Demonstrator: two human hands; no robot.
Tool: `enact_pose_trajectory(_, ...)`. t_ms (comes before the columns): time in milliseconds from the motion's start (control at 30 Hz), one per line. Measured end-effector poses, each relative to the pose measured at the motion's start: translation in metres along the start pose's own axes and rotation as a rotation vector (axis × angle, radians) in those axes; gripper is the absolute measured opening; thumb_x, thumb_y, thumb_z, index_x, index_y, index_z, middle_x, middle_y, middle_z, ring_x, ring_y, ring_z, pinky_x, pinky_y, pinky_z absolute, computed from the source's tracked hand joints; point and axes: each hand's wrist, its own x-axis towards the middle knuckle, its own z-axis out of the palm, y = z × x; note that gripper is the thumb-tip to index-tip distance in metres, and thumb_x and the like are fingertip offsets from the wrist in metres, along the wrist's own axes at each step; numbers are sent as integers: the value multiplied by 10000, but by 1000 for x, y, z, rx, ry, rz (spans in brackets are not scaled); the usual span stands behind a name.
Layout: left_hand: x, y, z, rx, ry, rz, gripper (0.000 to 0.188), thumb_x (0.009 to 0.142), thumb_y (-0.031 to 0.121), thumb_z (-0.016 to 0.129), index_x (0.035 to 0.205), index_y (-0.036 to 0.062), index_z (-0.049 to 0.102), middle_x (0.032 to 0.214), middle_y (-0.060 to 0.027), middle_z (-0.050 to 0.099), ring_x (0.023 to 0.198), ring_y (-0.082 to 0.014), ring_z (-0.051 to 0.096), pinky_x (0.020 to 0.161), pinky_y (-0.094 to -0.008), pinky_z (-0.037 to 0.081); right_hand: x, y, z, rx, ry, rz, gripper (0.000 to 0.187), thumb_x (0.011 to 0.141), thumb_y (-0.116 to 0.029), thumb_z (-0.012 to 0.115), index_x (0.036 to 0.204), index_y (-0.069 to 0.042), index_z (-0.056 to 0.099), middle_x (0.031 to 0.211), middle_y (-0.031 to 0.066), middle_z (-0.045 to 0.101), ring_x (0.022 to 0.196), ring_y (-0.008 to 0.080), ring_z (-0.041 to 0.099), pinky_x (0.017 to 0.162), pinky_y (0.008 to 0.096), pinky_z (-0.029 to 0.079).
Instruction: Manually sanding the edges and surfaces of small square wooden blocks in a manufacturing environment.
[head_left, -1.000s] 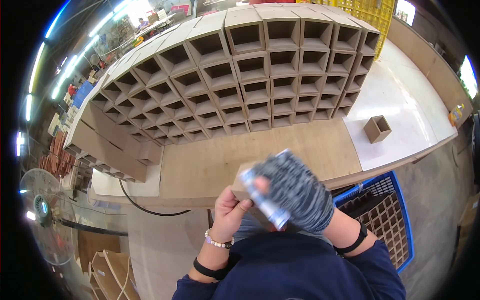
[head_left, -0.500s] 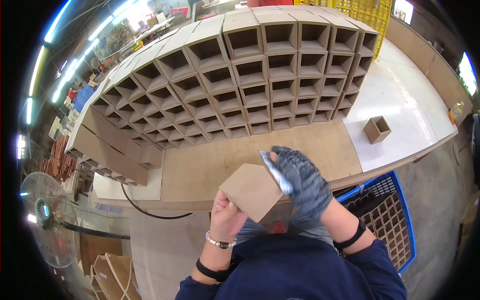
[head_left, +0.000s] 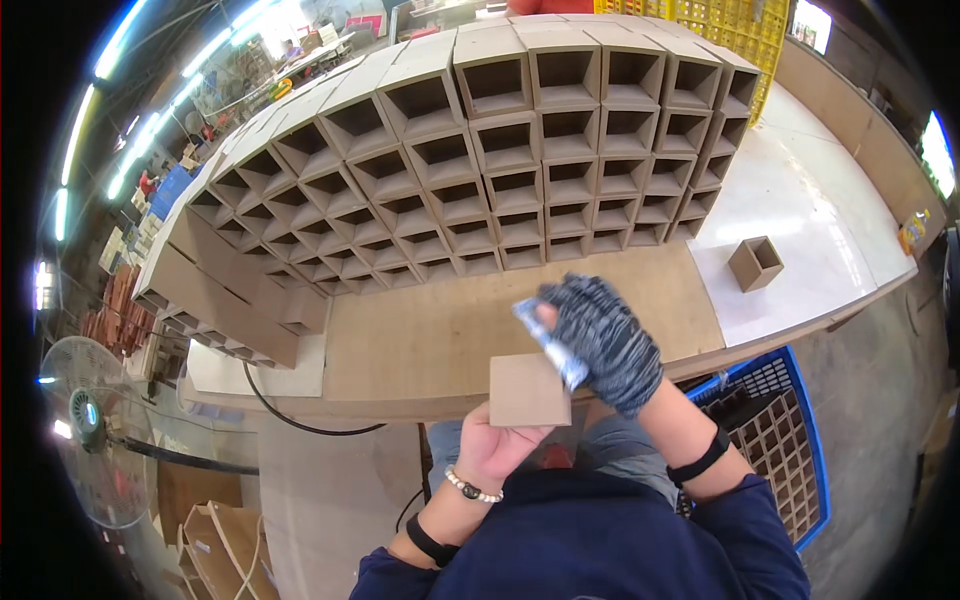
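Note:
My bare left hand (head_left: 490,452) is closed on a small brown square box (head_left: 529,390), gripping it from below just in front of the table's near edge. One flat square face of the box is turned up toward me. My right hand (head_left: 604,345), in a grey-black knit glove with the thumb tip bare, is closed around a flat white-and-blue strip (head_left: 549,343), blurred by motion. The strip's lower end is at the box's right edge; whether they touch I cannot tell. A wide stack of open-ended brown boxes (head_left: 480,150) stands beyond my hands.
A single box (head_left: 756,264) sits on the white sheet at the right. Below the table edge, a blue crate (head_left: 818,450) holds many similar boxes. A fan (head_left: 88,415) stands at the left, and a black cable (head_left: 290,422) hangs off the table's front. Yellow crates (head_left: 735,45) rise behind the stack.
The left hand has moved right and turned the box, so its face now sits square rather than diamond-wise. The right hand and strip have shifted only slightly.

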Motion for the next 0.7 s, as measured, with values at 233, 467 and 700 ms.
enact_pose_trajectory(233,-2,9,-6,-98,46,37,420,941,227,366,1302,15,412,1316,-154,465,1196,-320,460,991,-486,377,-15,-36,-32,271,30,-125,514,799,-205,589,1289,-210,433,1242,94,530,1132,309,512,1017,508,328)
enact_pose_trajectory(467,-2,0,-1,67,-9,-17,404,892,125,470,1258,-42,436,1237,-165,517,1140,-270,509,983,-396,401,-10,19,5,-146,-71,91,454,781,-131,600,1221,-96,492,1195,153,563,1109,338,527,971,468,377)
enact_pose_trajectory(700,-4,26,41,1235,181,105,243,894,150,518,1049,-37,525,968,-156,620,910,-253,608,817,-320,475,-9,2,-55,727,-131,225,508,702,35,533,1207,-25,533,1252,183,522,1156,338,504,977,402,410)
